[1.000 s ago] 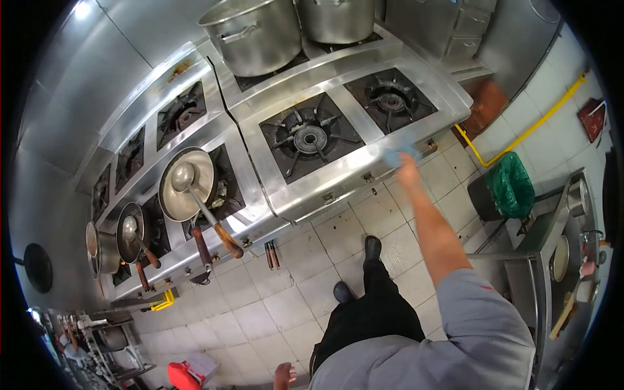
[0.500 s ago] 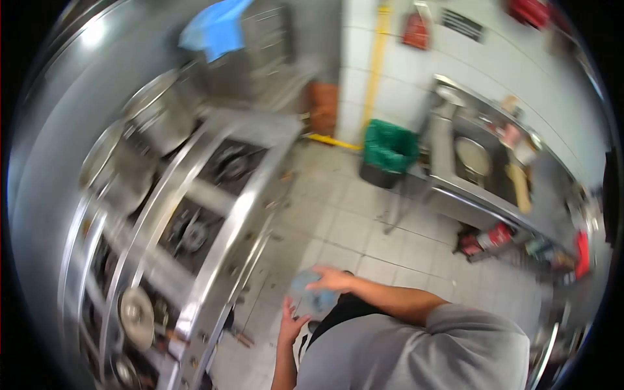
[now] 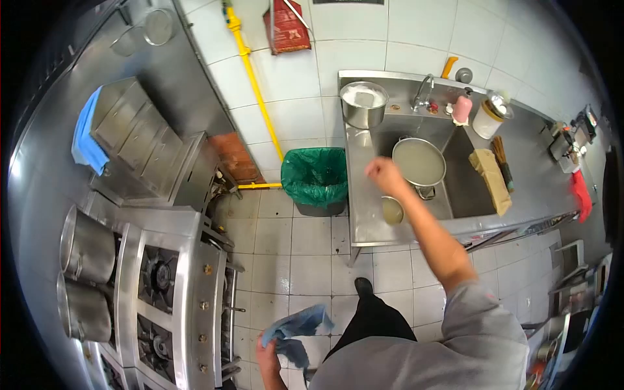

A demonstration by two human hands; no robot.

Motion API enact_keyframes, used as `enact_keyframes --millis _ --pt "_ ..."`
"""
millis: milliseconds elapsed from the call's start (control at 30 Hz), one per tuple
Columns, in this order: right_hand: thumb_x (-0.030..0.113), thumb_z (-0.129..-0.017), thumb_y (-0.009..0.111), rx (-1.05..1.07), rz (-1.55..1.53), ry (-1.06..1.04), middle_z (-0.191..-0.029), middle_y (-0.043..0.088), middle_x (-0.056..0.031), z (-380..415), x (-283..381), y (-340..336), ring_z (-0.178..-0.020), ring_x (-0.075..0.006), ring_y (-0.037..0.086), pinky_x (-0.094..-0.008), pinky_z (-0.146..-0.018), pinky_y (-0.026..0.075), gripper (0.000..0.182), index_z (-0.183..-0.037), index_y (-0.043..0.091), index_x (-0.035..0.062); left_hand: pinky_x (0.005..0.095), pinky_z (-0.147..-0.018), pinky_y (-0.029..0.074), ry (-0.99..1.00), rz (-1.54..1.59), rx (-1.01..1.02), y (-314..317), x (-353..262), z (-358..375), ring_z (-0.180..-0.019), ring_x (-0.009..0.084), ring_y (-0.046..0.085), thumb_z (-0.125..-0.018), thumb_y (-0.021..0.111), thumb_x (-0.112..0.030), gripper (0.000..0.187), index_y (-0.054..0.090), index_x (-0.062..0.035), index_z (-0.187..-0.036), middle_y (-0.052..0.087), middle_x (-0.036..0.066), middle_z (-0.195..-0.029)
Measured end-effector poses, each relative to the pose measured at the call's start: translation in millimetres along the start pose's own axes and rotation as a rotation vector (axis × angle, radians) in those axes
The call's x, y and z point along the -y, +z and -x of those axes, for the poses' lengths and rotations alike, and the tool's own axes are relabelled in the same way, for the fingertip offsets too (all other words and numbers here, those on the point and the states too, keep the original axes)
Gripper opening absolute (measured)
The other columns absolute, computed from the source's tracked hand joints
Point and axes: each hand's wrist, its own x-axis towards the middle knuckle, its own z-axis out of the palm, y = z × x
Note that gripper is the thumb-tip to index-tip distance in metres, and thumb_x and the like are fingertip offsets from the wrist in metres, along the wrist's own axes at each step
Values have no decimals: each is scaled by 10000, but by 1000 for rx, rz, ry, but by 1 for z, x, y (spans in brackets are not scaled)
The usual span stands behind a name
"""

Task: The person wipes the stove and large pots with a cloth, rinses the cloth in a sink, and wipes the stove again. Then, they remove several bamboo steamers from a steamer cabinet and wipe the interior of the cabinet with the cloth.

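A crumpled blue cloth (image 3: 292, 330) hangs from my left hand (image 3: 267, 354), low at the front beside the stove; my fingers are closed on it. My right hand (image 3: 385, 173) is stretched out over the left edge of the sink, curled into a loose fist, with nothing showing in it. Just right of it, in the sink basin (image 3: 465, 195), is a round pot (image 3: 419, 161) of cloudy liquid. A small bowl (image 3: 392, 210) is partly hidden under my right forearm. A steel pot (image 3: 364, 104) with whitish foam stands on the counter behind my right hand.
Left is a stove (image 3: 195, 279) with burners and large pots (image 3: 88, 244). A green-lined bin (image 3: 315, 175) stands left of the sink. A pink bottle (image 3: 462, 109), a white container (image 3: 487, 120) and a tan folded item (image 3: 491, 181) are around the basin.
The view has swung right toward the sink. My right hand has left the cloth and reached forward, its fingers now curled. The blue cloth now hangs from my left hand.
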Motion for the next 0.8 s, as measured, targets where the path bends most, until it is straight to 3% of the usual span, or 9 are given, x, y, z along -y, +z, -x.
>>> enact_keyframes --millis 33,167,300,500,567,600,633,700,800 --pt "113 -827 591 66 54 200 -744 663 -106 -44 -22 -22 -649 -156 618 -316 -641 502 118 -891 670 51 250 -651 449 -15 -89 -47 -2 30 -14 -702 104 547 -770 626 -56 229 615 -14 -995 609 7 -783" --pt "52 -791 576 31 -10 -2 -942 682 -169 -194 -93 -42 -905 -279 658 -361 -795 496 227 -993 677 38 287 -668 468 -180 -641 -114 16 47 12 -734 126 565 -747 628 -88 231 619 6 -957 620 46 -815" --pt "113 -776 606 228 817 138 -960 666 -206 -283 -142 -27 -953 -356 635 -401 -852 498 228 -953 691 -3 276 -562 436 -219 -611 -314 -55 110 71 -604 107 518 -741 650 -112 207 633 -5 -918 599 2 -709" --pt "245 -827 581 460 748 170 -1024 645 -248 -335 -181 -6 -967 -355 638 -394 -833 500 301 -969 693 5 289 -534 430 -515 -427 -545 -8 128 126 -583 120 517 -752 654 -154 219 639 -13 -919 604 10 -705" --pt "293 -872 539 -35 294 587 -919 669 -215 -348 -191 2 -900 -322 656 -363 -808 501 331 -903 697 3 293 -529 430 -559 -390 -550 20 132 128 -582 123 518 -753 656 -164 227 640 -15 -923 605 13 -707" --pt "324 -903 498 -74 -193 646 -756 616 -111 -380 -287 35 -742 -244 625 -372 -657 501 360 -835 657 8 294 -526 431 -592 -362 -560 32 134 129 -582 124 519 -753 657 -170 231 640 -15 -925 606 15 -708" --pt "324 -903 498 -73 -192 642 -756 616 -111 -376 -271 26 -742 -244 625 -372 -657 501 360 -835 657 8 296 -523 431 -608 -344 -564 42 137 129 -581 126 520 -754 658 -175 235 640 -16 -926 607 16 -710" --pt "261 -895 528 -145 -879 897 -688 529 -35 -348 -212 2 -611 -179 532 -383 -504 445 246 -808 599 42 299 -518 431 -634 -325 -560 57 140 129 -580 129 522 -755 660 -185 243 641 -18 -930 608 20 -712" --pt "153 -834 577 37 -964 896 -724 546 -36 -350 -210 7 -590 -182 520 -383 -428 391 118 -897 590 53 304 -510 432 -656 -315 -545 71 142 123 -579 134 524 -756 663 -201 255 641 -20 -935 610 24 -715"
